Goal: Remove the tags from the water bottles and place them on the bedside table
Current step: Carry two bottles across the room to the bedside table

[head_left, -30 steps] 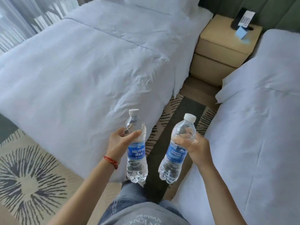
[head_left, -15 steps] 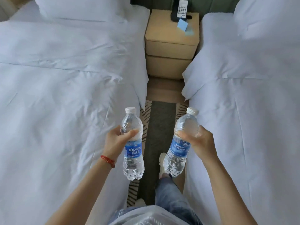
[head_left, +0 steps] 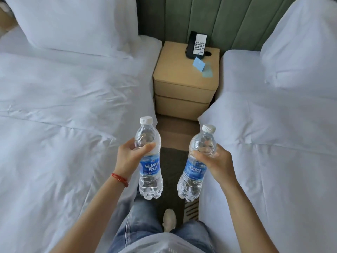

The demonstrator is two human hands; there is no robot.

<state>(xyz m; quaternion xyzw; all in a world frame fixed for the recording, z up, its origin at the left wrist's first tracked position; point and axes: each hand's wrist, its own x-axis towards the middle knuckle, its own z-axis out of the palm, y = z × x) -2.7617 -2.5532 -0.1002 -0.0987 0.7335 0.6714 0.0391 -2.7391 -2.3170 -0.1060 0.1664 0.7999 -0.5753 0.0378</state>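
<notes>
Left hand (head_left: pixel 130 157) wrapped around 1 upright clear plastic blue-labelled water bottle (head_left: pixel 149 161); right hand (head_left: pixel 218 162) grips another, tilted (head_left: pixel 196 165). Tan bedside table (head_left: pixel 180 77) ahead.

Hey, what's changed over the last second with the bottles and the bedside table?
The person has turned and walked up the aisle between the beds: the bedside table, earlier off at upper right, now sits centred and closer. Nothing was picked up or let go. The left hand still grips the Aquafina bottle, the right hand the other bottle; labels on, caps on.
</notes>
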